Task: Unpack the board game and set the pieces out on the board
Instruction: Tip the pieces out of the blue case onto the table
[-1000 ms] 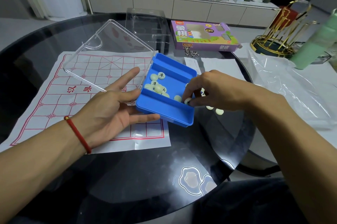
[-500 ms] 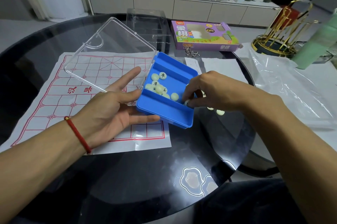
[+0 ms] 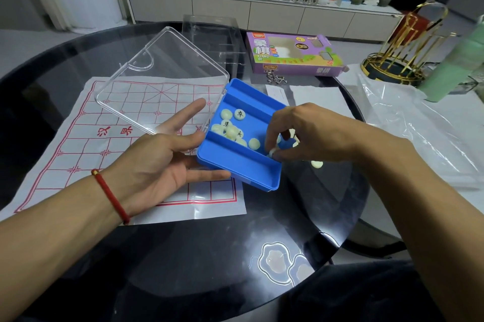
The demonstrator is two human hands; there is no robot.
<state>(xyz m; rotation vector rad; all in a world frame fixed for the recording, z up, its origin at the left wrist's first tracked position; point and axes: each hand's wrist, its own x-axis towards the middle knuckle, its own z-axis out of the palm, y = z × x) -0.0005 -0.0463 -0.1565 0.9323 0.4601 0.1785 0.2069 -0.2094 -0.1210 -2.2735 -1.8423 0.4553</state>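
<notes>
The left hand [image 3: 159, 162] lies palm up under the near left corner of the blue tray [image 3: 237, 164], its fingers straight and spread, carrying the tray tilted above the paper board [image 3: 78, 149]. The tray's clear lid [image 3: 162, 78] stands open on its hinge, leaning out over the red grid of the board. A cluster of pale round pieces [image 3: 231, 130] sits in the tray's middle channel, some showing black characters. The right hand [image 3: 301, 133] reaches in from the right with fingers curled and appears to pinch one small piece [image 3: 271, 152] at its fingertips, though the hand hides most of it. One loose piece [image 3: 317, 163] lies on the dark glass table [image 3: 183, 256] just right of the tray. Beyond, a purple game box [image 3: 293, 54] rests near the far rim.
</notes>
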